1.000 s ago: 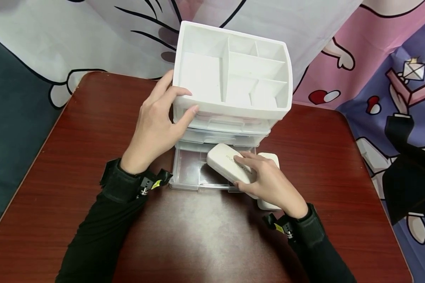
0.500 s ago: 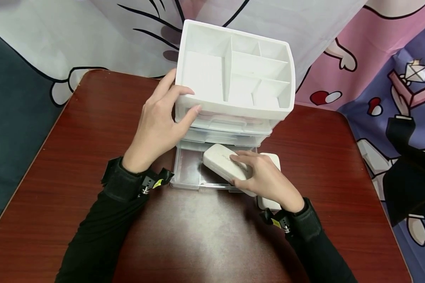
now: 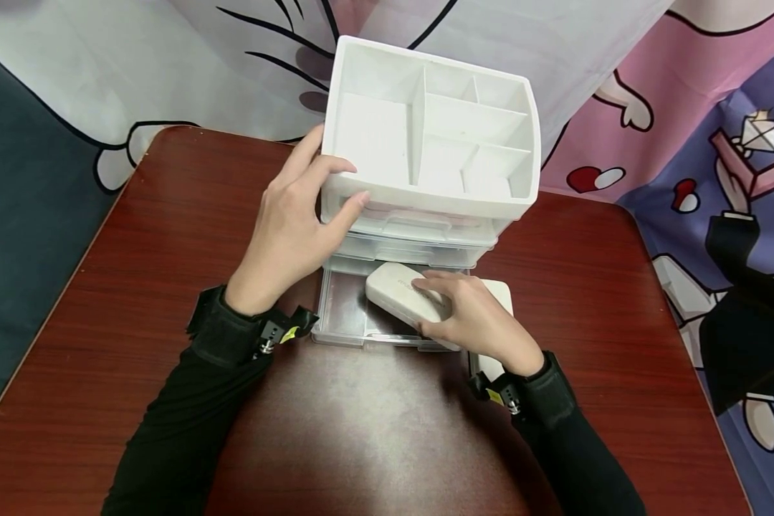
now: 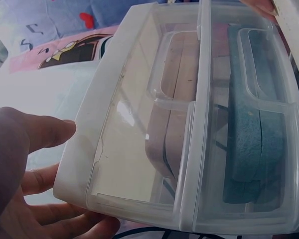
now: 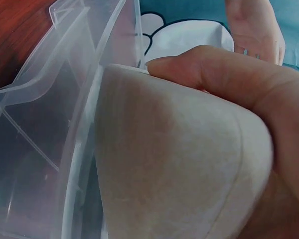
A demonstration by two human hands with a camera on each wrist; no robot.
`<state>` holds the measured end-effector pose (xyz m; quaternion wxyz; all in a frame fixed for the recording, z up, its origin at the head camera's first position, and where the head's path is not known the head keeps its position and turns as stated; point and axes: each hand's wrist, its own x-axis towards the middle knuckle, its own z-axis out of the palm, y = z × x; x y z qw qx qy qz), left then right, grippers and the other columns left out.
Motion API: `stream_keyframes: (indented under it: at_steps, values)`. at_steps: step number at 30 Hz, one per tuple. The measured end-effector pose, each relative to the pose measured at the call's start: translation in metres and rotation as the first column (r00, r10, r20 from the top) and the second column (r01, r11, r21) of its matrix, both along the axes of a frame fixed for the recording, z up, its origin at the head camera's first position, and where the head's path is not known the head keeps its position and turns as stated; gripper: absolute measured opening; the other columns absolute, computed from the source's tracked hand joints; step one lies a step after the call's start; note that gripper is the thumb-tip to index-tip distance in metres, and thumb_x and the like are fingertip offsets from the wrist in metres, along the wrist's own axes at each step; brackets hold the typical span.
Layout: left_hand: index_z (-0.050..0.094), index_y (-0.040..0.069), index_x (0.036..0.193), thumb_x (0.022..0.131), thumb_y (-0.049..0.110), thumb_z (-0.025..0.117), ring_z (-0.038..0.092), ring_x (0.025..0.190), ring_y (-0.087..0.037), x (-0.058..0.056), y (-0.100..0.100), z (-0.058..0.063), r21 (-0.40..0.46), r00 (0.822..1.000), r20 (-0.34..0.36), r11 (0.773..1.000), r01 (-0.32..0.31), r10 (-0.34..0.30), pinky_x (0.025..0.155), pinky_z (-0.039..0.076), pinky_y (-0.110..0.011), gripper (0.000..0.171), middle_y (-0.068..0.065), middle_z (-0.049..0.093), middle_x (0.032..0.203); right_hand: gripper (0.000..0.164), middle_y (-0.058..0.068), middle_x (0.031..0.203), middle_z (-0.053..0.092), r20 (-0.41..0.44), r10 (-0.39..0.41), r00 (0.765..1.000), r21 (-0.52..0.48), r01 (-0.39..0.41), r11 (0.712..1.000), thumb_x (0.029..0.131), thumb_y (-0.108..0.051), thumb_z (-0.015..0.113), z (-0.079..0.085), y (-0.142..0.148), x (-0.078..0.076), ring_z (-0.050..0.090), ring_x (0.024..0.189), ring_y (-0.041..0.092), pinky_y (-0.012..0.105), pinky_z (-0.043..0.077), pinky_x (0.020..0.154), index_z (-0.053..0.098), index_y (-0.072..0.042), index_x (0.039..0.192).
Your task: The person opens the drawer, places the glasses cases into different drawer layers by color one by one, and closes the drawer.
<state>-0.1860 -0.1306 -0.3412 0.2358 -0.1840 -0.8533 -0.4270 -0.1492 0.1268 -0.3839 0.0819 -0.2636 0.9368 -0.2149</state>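
My left hand (image 3: 297,222) holds the front left corner of a white drawer organizer (image 3: 435,199), with the index fingertip over its rim and the thumb on its front. The bottom clear drawer (image 3: 342,304) is pulled out. Over that drawer, my right hand (image 3: 474,315) grips a white glasses case (image 3: 396,287), which lies slantwise above the drawer's right half. Up close in the right wrist view, the case (image 5: 169,149) overlaps the drawer wall (image 5: 82,134). A second white case (image 3: 499,295) rests on the table just right of the drawer, partly hidden by my right hand and wrist.
Behind the clear fronts of the two upper drawers sit a pinkish case (image 4: 182,74) and a teal case (image 4: 246,134). The organizer's top has several compartments. It stands on a reddish-brown table (image 3: 168,287), against a printed cloth (image 3: 232,79).
My right hand has moved the white glasses case slightly left and toward the organizer, farther over the open drawer. The left hand keeps its place on the organizer's corner.
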Motion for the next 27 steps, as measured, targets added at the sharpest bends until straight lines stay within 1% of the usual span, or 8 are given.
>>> stream_keyframes:
  at_steps: [5, 12, 15, 20, 27]
  values:
    - [0.064, 0.004, 0.109, 0.090, 0.026, 0.067, 0.045, 0.135, -0.016, 0.000, 0.000, 0.000, 0.002, 1.000, -0.013, 1.000, 0.003, -0.003, 0.103, 0.043, -0.042, 0.029, -0.007, 0.041, 0.150, 0.056, 0.005, 0.125, 0.065, 0.031, -0.008, 0.999, -0.004, 0.008, 1.000, 0.073, -0.022, 0.077, -0.003, -0.003, -0.005, 0.062, 0.109, 0.019, 0.035, 0.048, 0.089, 0.063, -0.009, 0.126]
    - [0.064, 0.004, 0.109, 0.091, 0.026, 0.066, 0.044, 0.136, -0.016, 0.000, 0.000, 0.000, -0.002, 1.000, -0.007, 1.000, 0.005, -0.005, 0.103, 0.043, -0.042, 0.029, -0.007, 0.041, 0.151, 0.054, 0.000, 0.115, 0.067, 0.041, -0.017, 0.999, -0.026, 0.018, 1.000, 0.072, -0.022, 0.079, -0.006, -0.007, -0.009, 0.060, 0.090, 0.013, 0.029, 0.047, 0.076, 0.063, -0.012, 0.123]
    - [0.064, 0.004, 0.110, 0.091, 0.026, 0.066, 0.044, 0.136, -0.017, 0.000, 0.000, 0.001, -0.001, 1.000, -0.007, 1.000, 0.007, -0.007, 0.103, 0.044, -0.042, 0.029, -0.007, 0.040, 0.151, 0.053, -0.001, 0.114, 0.067, 0.031, -0.019, 0.999, -0.031, 0.020, 0.999, 0.072, -0.022, 0.078, -0.008, -0.009, -0.010, 0.060, 0.090, 0.013, 0.029, 0.047, 0.077, 0.064, -0.012, 0.122]
    - [0.064, 0.004, 0.109, 0.091, 0.027, 0.066, 0.044, 0.135, -0.016, -0.001, 0.000, 0.000, 0.001, 1.000, -0.010, 1.000, 0.009, -0.009, 0.103, 0.044, -0.042, 0.029, -0.007, 0.040, 0.151, 0.053, 0.000, 0.117, 0.067, 0.019, -0.023, 1.000, -0.016, 0.023, 1.000, 0.072, -0.022, 0.078, -0.011, -0.011, -0.011, 0.060, 0.096, 0.014, 0.032, 0.047, 0.084, 0.063, -0.011, 0.122]
    - [0.064, 0.004, 0.109, 0.091, 0.026, 0.066, 0.044, 0.135, -0.016, 0.000, 0.000, 0.000, 0.002, 1.000, -0.010, 1.000, 0.008, -0.008, 0.102, 0.044, -0.042, 0.029, -0.007, 0.040, 0.151, 0.053, -0.001, 0.117, 0.067, 0.011, -0.002, 1.000, 0.001, 0.002, 1.000, 0.072, -0.020, 0.078, -0.012, -0.013, -0.013, 0.060, 0.097, 0.016, 0.033, 0.047, 0.084, 0.064, -0.011, 0.121]
